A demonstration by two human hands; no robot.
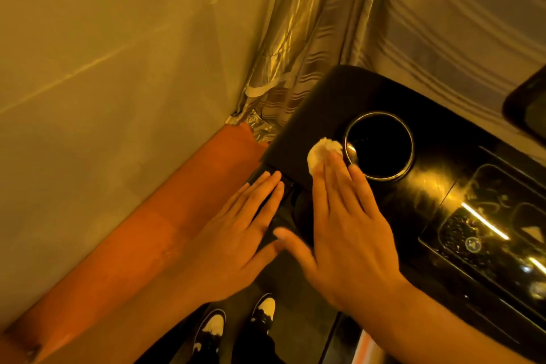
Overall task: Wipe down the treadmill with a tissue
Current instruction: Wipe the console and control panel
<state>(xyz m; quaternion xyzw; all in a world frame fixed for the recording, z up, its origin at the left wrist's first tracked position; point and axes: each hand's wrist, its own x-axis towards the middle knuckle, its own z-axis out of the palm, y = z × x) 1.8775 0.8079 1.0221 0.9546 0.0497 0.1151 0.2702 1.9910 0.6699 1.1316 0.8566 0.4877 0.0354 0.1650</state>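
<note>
Head view: flat right hand (348, 224) presses tissue (320, 152) on treadmill (325, 103), just left of cup holder (379, 113); left hand (236, 233) flat, empty.

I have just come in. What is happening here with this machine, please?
A person stands over the black treadmill console and wipes it. The right hand presses a crumpled white tissue onto the surface with straight fingers, just beside the round cup holder. The left hand rests flat on a dark part at the console's left edge. The glossy control panel further right shows smears, so it seems not wiped yet.
</note>
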